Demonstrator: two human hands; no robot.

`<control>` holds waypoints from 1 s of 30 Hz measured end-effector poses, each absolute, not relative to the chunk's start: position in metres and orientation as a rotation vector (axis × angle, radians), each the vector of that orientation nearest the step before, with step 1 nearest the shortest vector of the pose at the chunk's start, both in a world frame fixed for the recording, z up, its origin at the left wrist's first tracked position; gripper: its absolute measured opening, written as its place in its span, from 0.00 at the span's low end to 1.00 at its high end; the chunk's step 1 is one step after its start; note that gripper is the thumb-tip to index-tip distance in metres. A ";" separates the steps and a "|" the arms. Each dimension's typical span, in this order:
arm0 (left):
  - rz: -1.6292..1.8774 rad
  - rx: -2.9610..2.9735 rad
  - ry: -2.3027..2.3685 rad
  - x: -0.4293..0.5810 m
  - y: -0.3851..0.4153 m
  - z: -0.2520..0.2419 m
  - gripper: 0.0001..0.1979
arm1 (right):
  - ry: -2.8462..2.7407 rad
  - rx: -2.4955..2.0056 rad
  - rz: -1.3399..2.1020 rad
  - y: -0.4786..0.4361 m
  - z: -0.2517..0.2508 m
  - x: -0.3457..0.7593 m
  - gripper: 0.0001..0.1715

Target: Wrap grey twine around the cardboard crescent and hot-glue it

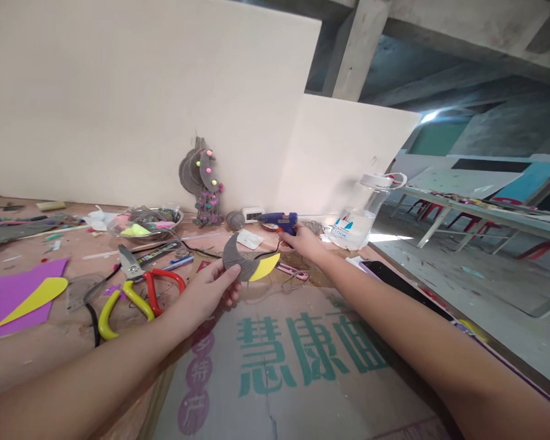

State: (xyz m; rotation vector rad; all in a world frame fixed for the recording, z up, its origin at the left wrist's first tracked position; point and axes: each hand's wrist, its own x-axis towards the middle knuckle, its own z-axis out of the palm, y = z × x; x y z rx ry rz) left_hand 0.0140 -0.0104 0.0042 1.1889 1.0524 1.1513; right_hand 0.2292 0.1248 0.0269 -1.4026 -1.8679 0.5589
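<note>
Crescent is mostly ribbed grey; one end is plain yellow.

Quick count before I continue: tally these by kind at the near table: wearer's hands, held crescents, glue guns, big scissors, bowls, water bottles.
Hands: 2 (left hand, right hand)
Held crescents: 1 (grey-and-yellow crescent)
Glue guns: 1 (blue glue gun)
Big scissors: 1 (red-and-yellow-handled scissors)
Bowls: 1 (shiny bowl)
Water bottles: 1 (clear bottle)
Total: 7

A bottle and a small digital display stand before white panels; beyond, red stools sit under a table.
</note>
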 end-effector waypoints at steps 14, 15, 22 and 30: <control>1.160 1.237 1.178 0.013 -0.015 0.013 0.12 | -1.900 -1.190 0.701 0.006 0.038 0.247 0.15; 1.159 1.234 1.186 0.013 -0.014 0.012 0.12 | -1.910 -1.226 0.679 -0.001 0.035 0.247 0.14; 1.153 1.258 1.225 0.013 -0.013 0.013 0.11 | -2.026 -1.128 0.847 -0.018 0.027 0.245 0.12; 1.147 1.225 1.198 0.012 -0.013 0.011 0.09 | -2.008 -1.213 0.976 -0.022 0.026 0.238 0.14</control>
